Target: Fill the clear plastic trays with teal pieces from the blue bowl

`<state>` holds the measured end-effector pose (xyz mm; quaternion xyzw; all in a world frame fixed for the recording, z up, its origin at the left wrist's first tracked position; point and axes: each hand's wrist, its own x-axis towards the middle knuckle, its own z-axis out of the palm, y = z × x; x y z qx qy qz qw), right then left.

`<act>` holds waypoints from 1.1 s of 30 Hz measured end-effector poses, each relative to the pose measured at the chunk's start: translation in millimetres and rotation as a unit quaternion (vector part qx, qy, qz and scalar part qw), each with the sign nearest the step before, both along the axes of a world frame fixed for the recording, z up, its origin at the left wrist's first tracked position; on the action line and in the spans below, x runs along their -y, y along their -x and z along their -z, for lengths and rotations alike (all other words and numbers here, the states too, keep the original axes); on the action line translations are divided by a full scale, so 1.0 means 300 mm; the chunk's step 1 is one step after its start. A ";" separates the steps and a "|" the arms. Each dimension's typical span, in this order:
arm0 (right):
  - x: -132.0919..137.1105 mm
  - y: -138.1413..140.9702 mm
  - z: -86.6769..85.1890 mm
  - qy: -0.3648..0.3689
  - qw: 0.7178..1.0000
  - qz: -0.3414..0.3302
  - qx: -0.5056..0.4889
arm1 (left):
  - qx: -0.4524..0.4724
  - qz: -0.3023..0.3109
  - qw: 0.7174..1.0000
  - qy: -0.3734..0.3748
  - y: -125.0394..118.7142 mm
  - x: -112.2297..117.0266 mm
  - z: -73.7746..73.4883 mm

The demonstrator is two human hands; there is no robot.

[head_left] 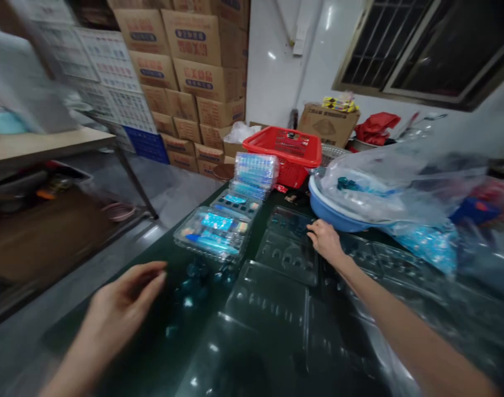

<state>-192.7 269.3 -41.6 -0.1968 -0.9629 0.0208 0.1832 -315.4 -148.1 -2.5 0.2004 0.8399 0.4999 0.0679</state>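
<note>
My left hand [122, 300] hovers over the left side of the dark green table, blurred, fingers curved and thumb apart, with nothing visible in it. Beside it lie several small translucent teal pieces [197, 269]. At the right edge of an opened clear plastic blister case [287, 256], the fingers of my right hand [325, 240] are pinched together; whatever they hold is hidden. Small teal pieces show in that case's upper half. Left of it sits a filled case [214, 231] with a blue pen and a light-blue patterned item. Nearer me is another opened clear case [268, 298].
Stacked filled cases [256, 173] stand at the table's far end, by a red basket [283, 149]. A blue basin [338, 207] with plastic bags is at right, beside a bag of light-blue packets [428, 242]. Cartons [198, 77] are piled behind; another table [49, 146] stands left.
</note>
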 end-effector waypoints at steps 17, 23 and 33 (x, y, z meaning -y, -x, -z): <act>0.478 -0.133 -0.161 0.127 0.976 -0.127 -0.126 | -0.078 0.153 0.985 0.034 -0.047 -0.073 -0.069; 0.793 -0.085 -0.231 0.441 0.847 -0.241 -0.176 | 0.116 0.176 0.970 -0.117 -0.149 -0.060 -0.124; 0.827 -0.092 -0.241 0.656 0.699 -0.254 -0.125 | 0.315 0.260 0.877 -0.253 -0.251 -0.094 -0.136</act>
